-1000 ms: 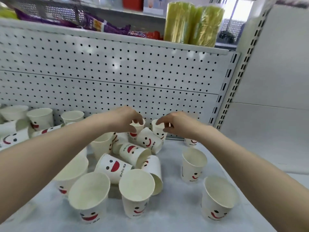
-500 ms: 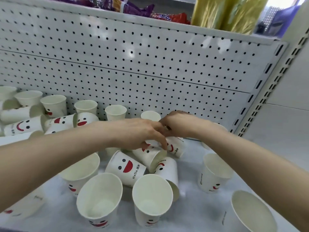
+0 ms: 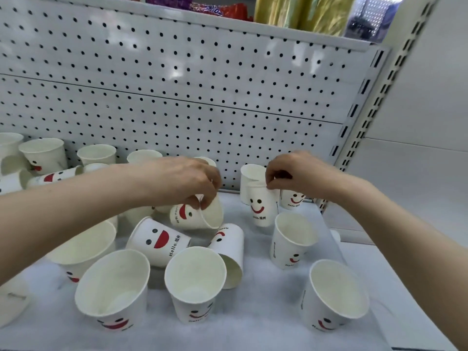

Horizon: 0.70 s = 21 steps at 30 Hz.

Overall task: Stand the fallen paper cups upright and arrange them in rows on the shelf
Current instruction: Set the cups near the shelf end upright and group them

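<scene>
Obs: left hand (image 3: 182, 182) grip pinches the rim of the tipped cup (image 3: 188, 216), which is on its side just before the pegboard (image 3: 228, 110), long axis along the pegboard, mouth rightward; right hand (image 3: 300, 173) grip pinches the rim of an upright cup (image 3: 259, 207), also close to the pegboard. Judgement: left hand must swing that mouth upward.

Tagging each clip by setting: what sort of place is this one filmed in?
Most likely a shop aisle: a white pegboard back panel on a slotted upright, packaged goods on the tier above, and many identical smiley paper cups on the shelf.
</scene>
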Motion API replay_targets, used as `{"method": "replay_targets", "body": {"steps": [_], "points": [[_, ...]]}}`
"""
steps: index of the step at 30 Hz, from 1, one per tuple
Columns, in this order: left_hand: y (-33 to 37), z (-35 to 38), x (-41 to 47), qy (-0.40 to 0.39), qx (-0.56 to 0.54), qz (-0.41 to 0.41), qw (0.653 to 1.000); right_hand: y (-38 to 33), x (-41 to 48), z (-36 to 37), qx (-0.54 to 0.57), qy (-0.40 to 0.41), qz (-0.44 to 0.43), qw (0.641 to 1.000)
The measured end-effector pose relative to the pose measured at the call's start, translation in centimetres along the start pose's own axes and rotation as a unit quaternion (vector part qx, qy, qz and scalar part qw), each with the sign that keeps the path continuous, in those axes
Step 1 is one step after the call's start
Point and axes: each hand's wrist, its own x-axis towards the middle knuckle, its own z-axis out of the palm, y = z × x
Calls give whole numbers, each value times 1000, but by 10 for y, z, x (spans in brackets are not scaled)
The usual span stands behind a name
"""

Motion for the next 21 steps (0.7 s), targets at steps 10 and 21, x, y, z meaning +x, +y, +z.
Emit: {"method": "replay_targets", "body": {"steps": [10, 21], "points": [[10, 3, 31, 50, 14, -78, 996, 22, -41, 16, -72, 24, 32, 997], [4, -4, 49, 66, -139, -104, 983, 57, -47, 4, 80, 46, 114, 989]]}}
